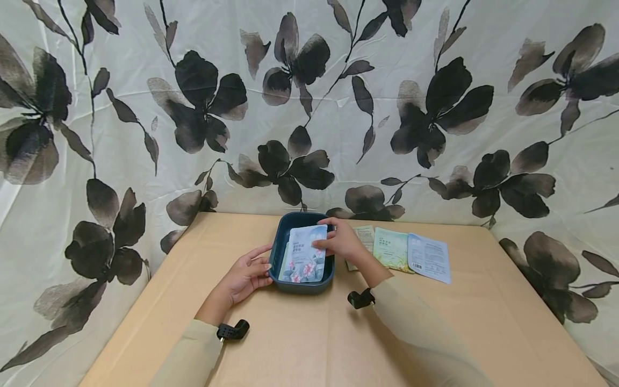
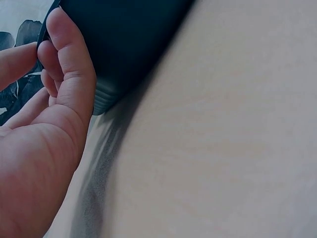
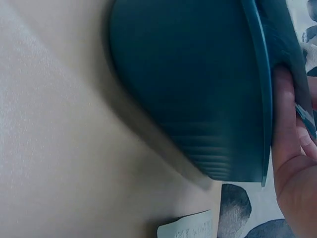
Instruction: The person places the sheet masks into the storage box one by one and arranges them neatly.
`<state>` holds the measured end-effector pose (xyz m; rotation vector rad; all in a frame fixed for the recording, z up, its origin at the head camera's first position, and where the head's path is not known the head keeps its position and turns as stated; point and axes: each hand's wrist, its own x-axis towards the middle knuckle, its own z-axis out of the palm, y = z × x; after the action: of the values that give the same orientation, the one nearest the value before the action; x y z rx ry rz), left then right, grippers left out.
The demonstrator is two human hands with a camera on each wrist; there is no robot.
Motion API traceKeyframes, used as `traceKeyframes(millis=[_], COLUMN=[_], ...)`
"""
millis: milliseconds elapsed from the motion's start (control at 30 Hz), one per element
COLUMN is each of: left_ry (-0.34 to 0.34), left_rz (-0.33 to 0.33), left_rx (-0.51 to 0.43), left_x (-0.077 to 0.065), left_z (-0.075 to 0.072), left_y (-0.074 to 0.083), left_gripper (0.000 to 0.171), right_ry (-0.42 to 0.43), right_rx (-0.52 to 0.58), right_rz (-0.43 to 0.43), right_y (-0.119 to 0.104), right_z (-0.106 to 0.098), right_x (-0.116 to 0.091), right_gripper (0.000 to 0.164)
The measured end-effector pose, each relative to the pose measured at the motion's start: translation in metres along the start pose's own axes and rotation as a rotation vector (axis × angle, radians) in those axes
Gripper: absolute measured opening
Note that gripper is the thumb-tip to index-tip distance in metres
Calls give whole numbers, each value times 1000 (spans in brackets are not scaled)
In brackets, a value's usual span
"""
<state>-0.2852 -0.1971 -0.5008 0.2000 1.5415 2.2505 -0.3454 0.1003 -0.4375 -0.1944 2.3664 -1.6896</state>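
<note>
In the tub's (image 1: 302, 288) mouth, a packet (image 1: 306, 258) is being pinched at its two-o'clock edge by the right hand (image 1: 347, 243). Light, bendy, slick handling is being suggested; edges are being favoured for holding. The tub's nine-o'clock side is being touched by the left hand (image 1: 245, 275), fingers relaxed.

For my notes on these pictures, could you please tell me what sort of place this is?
Probably a makeshift filming corner: a creased floral sheet hangs behind a tan tabletop, and small black wrist-worn devices are in view.
</note>
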Motion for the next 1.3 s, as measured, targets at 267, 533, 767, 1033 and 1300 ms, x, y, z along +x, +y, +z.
traceKeyframes(millis=[267,533,767,1033,1300], left_ry=[-5,-3,-15,-29,-32], left_rz=[-4,-5,-2,-9,-4], left_rx=[-1,-4,-6,-21,-23], left_x=[-2,-4,-5,-5,-6], left_z=[-1,-1,-2,-3,-4], left_y=[0,0,0,-1,1], left_gripper=[66,67,67,67,68], right_ry=[-27,41,89,69,76], right_rx=[-61,-173,-244,-239,-231], right_rz=[4,-17,-30,2,-6], right_y=[-4,-3,-3,-7,-11], right_z=[5,11,16,16,14], right_x=[-2,-4,-5,-9,-16], right_gripper=[61,58,56,58,60])
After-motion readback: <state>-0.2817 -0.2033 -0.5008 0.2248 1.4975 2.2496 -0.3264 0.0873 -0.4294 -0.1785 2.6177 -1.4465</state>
